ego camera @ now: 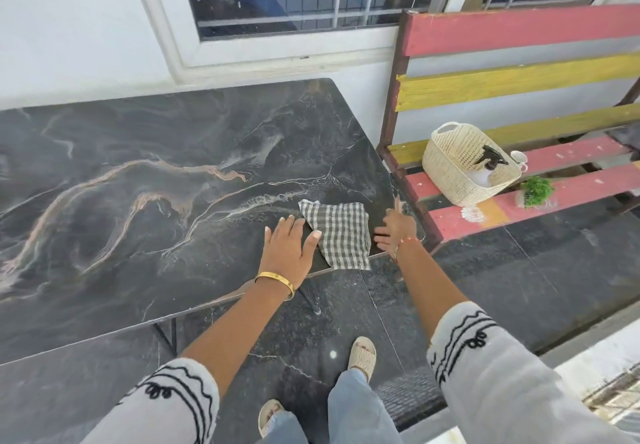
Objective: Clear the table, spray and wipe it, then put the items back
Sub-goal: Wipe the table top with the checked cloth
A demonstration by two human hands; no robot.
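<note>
1. While we stand at the near right corner of the dark marbled table [138, 173], a checked cloth [337, 234] lies flat there, one edge hanging slightly over the near edge.
2. Our left hand [289, 247] rests flat, fingers spread, its thumb touching the cloth's left edge.
3. Our right hand [394, 227] is open too, fingers straight, touching the tabletop just beside the cloth's right edge.
4. On the painted bench [519, 34] beyond the table's right edge, well apart from the cloth, stand a woven basket [450, 166] holding a spray bottle [491, 157], a cup [519, 158] and a small green plant [536, 191].
5. We judge wiping is the step in hand: press one palm squarely on the cloth, sweep overlapping strokes toward the far edge, and cover every corner.
</note>
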